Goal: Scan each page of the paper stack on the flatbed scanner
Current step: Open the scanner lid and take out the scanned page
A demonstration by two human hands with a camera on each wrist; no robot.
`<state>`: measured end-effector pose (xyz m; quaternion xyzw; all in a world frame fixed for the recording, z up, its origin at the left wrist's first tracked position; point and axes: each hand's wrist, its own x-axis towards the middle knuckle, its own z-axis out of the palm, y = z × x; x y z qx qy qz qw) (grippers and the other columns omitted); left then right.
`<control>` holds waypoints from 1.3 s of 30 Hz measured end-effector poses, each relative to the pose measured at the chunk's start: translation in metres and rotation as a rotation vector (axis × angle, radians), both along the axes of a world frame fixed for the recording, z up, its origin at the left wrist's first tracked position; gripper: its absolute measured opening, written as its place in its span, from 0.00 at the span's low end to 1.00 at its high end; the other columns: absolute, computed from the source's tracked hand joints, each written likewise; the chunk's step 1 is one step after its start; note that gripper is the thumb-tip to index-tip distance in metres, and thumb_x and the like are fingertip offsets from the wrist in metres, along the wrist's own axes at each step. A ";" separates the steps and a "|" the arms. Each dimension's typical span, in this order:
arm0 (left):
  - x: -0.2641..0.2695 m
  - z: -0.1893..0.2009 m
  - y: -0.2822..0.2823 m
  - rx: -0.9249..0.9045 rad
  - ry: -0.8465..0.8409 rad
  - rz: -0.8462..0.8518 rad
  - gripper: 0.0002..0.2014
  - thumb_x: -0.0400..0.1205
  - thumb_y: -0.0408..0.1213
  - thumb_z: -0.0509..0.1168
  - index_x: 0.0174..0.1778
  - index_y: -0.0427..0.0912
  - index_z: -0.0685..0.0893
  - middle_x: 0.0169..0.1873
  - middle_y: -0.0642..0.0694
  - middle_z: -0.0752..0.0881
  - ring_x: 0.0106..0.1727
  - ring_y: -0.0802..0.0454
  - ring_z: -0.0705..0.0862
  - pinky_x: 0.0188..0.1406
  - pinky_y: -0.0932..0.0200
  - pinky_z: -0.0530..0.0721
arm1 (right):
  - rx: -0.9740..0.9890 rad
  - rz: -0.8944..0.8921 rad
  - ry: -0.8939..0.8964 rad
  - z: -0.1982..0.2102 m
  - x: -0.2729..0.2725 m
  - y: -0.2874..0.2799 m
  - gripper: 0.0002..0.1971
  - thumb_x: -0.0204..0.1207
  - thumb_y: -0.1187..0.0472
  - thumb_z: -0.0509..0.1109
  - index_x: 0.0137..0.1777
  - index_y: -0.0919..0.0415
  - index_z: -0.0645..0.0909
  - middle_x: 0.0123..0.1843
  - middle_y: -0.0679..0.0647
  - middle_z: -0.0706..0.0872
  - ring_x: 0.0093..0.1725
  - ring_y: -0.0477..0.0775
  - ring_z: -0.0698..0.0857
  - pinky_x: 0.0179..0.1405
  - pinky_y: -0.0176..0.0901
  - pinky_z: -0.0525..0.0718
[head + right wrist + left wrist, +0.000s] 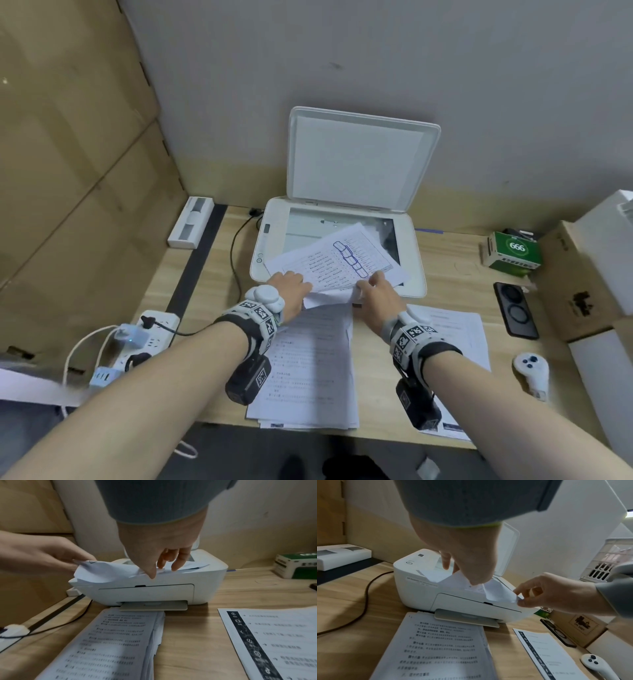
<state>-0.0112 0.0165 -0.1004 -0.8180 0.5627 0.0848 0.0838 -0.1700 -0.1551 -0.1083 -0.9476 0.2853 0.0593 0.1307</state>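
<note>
One white flatbed scanner stands at the 12 o'clock side of the wooden desk, its single lid raised upright against the wall. Two hands work at its near edge. The left hand pinches the near-left corner of one printed page between thumb and fingers, and the right hand pinches the near-right part of the same sheet, thumb and forefinger closed on the edge while the other fingers curl loosely over it. The page lies skewed over the glass, printed side up, its near edge lifted and bent over the scanner's front; whether more than one sheet is held cannot be told. Directly at 6 o'clock from the scanner lies one paper stack, text up, touching the output tray. At 4 o'clock lies a second, thinner set of sheets. Further toward 3 o'clock sit one green box, one dark phone and one white controller. At 9 o'clock one power strip holds several plugs.
</note>
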 end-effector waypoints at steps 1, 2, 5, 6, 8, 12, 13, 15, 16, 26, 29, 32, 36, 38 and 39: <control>-0.006 0.004 -0.001 -0.027 0.014 0.003 0.13 0.82 0.35 0.58 0.62 0.46 0.78 0.56 0.44 0.82 0.57 0.42 0.79 0.48 0.52 0.72 | -0.016 -0.001 0.000 0.005 -0.006 -0.002 0.06 0.76 0.62 0.69 0.50 0.51 0.79 0.55 0.52 0.72 0.47 0.63 0.82 0.40 0.51 0.83; -0.010 0.007 -0.002 -0.053 0.040 0.007 0.13 0.82 0.34 0.58 0.61 0.45 0.79 0.54 0.44 0.83 0.56 0.42 0.80 0.45 0.52 0.71 | -0.035 -0.003 0.008 0.009 -0.008 -0.006 0.04 0.78 0.62 0.67 0.49 0.51 0.80 0.53 0.53 0.75 0.47 0.63 0.84 0.39 0.49 0.81; -0.027 0.015 -0.008 -0.111 0.208 -0.001 0.09 0.82 0.33 0.57 0.54 0.44 0.80 0.50 0.45 0.86 0.51 0.42 0.83 0.42 0.51 0.77 | -0.063 -0.036 0.025 0.016 -0.021 -0.022 0.06 0.79 0.61 0.64 0.43 0.54 0.81 0.47 0.53 0.87 0.45 0.63 0.85 0.35 0.44 0.72; -0.032 0.015 -0.011 -0.111 0.260 -0.022 0.06 0.82 0.32 0.57 0.50 0.44 0.79 0.48 0.46 0.86 0.50 0.42 0.84 0.42 0.51 0.79 | -0.060 -0.045 0.014 0.014 -0.026 -0.028 0.06 0.79 0.61 0.63 0.44 0.55 0.82 0.46 0.54 0.88 0.45 0.64 0.85 0.34 0.44 0.71; -0.040 0.015 -0.019 -0.087 0.307 -0.078 0.05 0.80 0.30 0.60 0.44 0.45 0.75 0.46 0.46 0.86 0.49 0.43 0.83 0.40 0.53 0.78 | -0.018 -0.067 -0.031 0.015 -0.036 -0.037 0.07 0.79 0.61 0.63 0.47 0.57 0.84 0.47 0.56 0.89 0.47 0.66 0.86 0.34 0.45 0.71; -0.049 0.022 -0.038 0.228 0.356 -0.152 0.23 0.74 0.25 0.65 0.66 0.43 0.76 0.59 0.45 0.80 0.60 0.45 0.79 0.44 0.57 0.72 | 0.125 -0.147 -0.115 0.023 -0.059 -0.058 0.12 0.78 0.64 0.63 0.51 0.59 0.89 0.52 0.58 0.90 0.54 0.66 0.86 0.42 0.47 0.79; -0.053 0.025 -0.045 0.272 0.359 -0.154 0.26 0.74 0.25 0.65 0.69 0.43 0.76 0.61 0.45 0.79 0.61 0.46 0.79 0.45 0.58 0.70 | 0.166 -0.192 -0.126 0.025 -0.068 -0.067 0.13 0.77 0.64 0.62 0.51 0.61 0.90 0.51 0.59 0.89 0.53 0.66 0.86 0.42 0.47 0.79; -0.060 0.029 -0.054 0.254 0.328 -0.100 0.22 0.75 0.27 0.64 0.66 0.44 0.78 0.59 0.47 0.82 0.59 0.45 0.81 0.45 0.59 0.73 | 0.219 -0.267 -0.154 0.027 -0.082 -0.084 0.13 0.76 0.64 0.61 0.41 0.62 0.89 0.40 0.61 0.87 0.42 0.64 0.84 0.35 0.45 0.73; -0.064 0.029 -0.059 0.211 0.294 -0.041 0.16 0.76 0.30 0.63 0.60 0.44 0.81 0.55 0.47 0.85 0.54 0.44 0.83 0.44 0.57 0.76 | 0.242 -0.320 -0.179 0.025 -0.089 -0.092 0.13 0.76 0.64 0.62 0.33 0.63 0.85 0.32 0.60 0.83 0.35 0.62 0.80 0.31 0.47 0.69; -0.130 -0.020 -0.137 0.140 0.654 0.339 0.19 0.83 0.52 0.56 0.32 0.43 0.76 0.31 0.46 0.79 0.33 0.48 0.76 0.34 0.55 0.73 | 0.458 -0.522 -0.281 -0.014 -0.164 -0.166 0.20 0.75 0.64 0.76 0.65 0.59 0.77 0.36 0.48 0.77 0.44 0.55 0.80 0.44 0.48 0.76; -0.160 -0.043 -0.163 0.091 0.771 0.421 0.16 0.82 0.45 0.60 0.30 0.45 0.69 0.31 0.46 0.74 0.33 0.49 0.74 0.34 0.54 0.72 | 0.453 -0.549 -0.259 -0.032 -0.193 -0.180 0.28 0.74 0.65 0.77 0.73 0.60 0.72 0.35 0.48 0.77 0.47 0.57 0.81 0.49 0.51 0.79; -0.186 -0.062 -0.178 0.094 0.818 0.444 0.17 0.82 0.41 0.63 0.28 0.45 0.66 0.28 0.47 0.70 0.33 0.49 0.73 0.34 0.54 0.71 | 0.420 -0.582 -0.183 -0.052 -0.222 -0.190 0.15 0.75 0.61 0.76 0.59 0.60 0.81 0.38 0.50 0.79 0.47 0.59 0.81 0.43 0.47 0.74; -0.214 -0.092 -0.183 0.202 0.776 0.432 0.19 0.84 0.43 0.64 0.28 0.44 0.70 0.26 0.48 0.72 0.29 0.51 0.72 0.29 0.59 0.68 | 0.423 -0.602 -0.119 -0.084 -0.257 -0.196 0.19 0.75 0.56 0.74 0.30 0.57 0.67 0.28 0.51 0.71 0.32 0.56 0.72 0.28 0.47 0.62; -0.227 -0.105 -0.184 0.255 0.723 0.412 0.18 0.85 0.45 0.63 0.29 0.45 0.70 0.28 0.49 0.72 0.29 0.54 0.70 0.29 0.60 0.65 | 0.417 -0.606 -0.090 -0.100 -0.268 -0.195 0.20 0.75 0.55 0.74 0.29 0.55 0.65 0.28 0.50 0.70 0.29 0.53 0.69 0.27 0.46 0.60; -0.229 -0.108 -0.184 0.270 0.719 0.406 0.18 0.85 0.44 0.63 0.29 0.45 0.70 0.28 0.50 0.72 0.30 0.55 0.70 0.29 0.60 0.65 | 0.414 -0.606 -0.093 -0.104 -0.271 -0.193 0.20 0.75 0.54 0.73 0.30 0.55 0.65 0.28 0.50 0.70 0.29 0.53 0.69 0.28 0.46 0.61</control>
